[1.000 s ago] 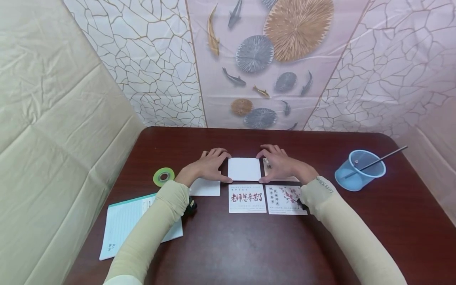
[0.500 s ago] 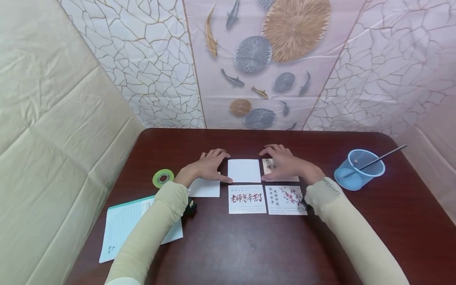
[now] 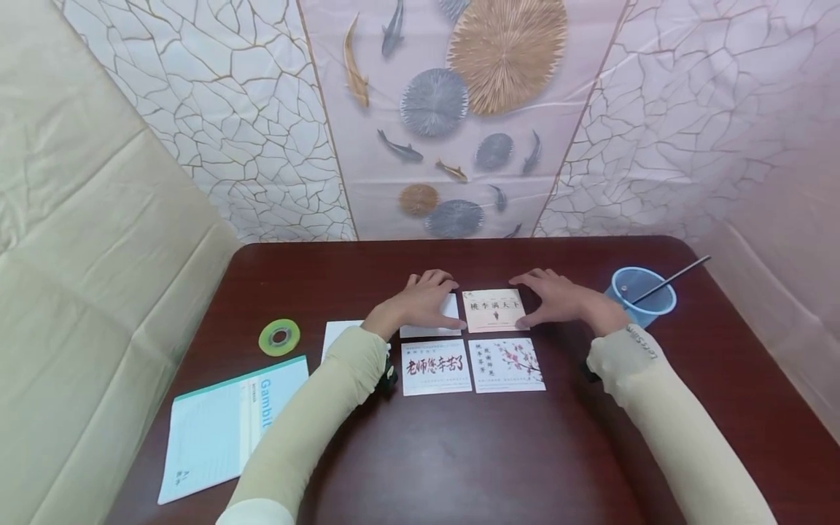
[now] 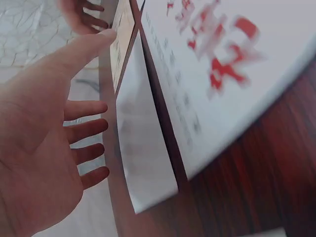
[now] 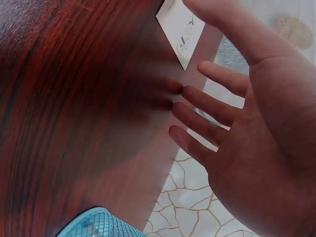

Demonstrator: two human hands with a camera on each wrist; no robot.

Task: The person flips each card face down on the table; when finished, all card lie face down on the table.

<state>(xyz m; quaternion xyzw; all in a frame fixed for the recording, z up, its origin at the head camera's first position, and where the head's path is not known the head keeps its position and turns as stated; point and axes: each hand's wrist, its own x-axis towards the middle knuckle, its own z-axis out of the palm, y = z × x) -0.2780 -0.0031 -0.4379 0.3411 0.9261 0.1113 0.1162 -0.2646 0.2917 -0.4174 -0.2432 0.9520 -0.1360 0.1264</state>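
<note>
A beige card (image 3: 495, 312) printed with dark characters lies flat between my two hands in the head view. At its left edge is my left hand (image 3: 423, 302), reaching over a blank white card (image 3: 420, 332), thumb and fingers spread. My right hand (image 3: 558, 297) is at the beige card's right edge, its thumb near the lower corner and its fingers near the upper one. Whether the fingertips touch the card cannot be told. In front lie a card with red characters (image 3: 436, 368) and a card with plum blossoms (image 3: 507, 364), side by side.
Another white card (image 3: 336, 335) is partly hidden behind the left forearm. A green tape roll (image 3: 278, 337) and a notebook (image 3: 216, 426) lie on the left. At the right stands a blue mesh pen holder (image 3: 639, 295) with a thin dark stick (image 3: 672, 279) in it.
Both hands have shifted right, from the sides of the blank white card to those of the beige card, uncovering its print. The head view has turned somewhat to the right.
</note>
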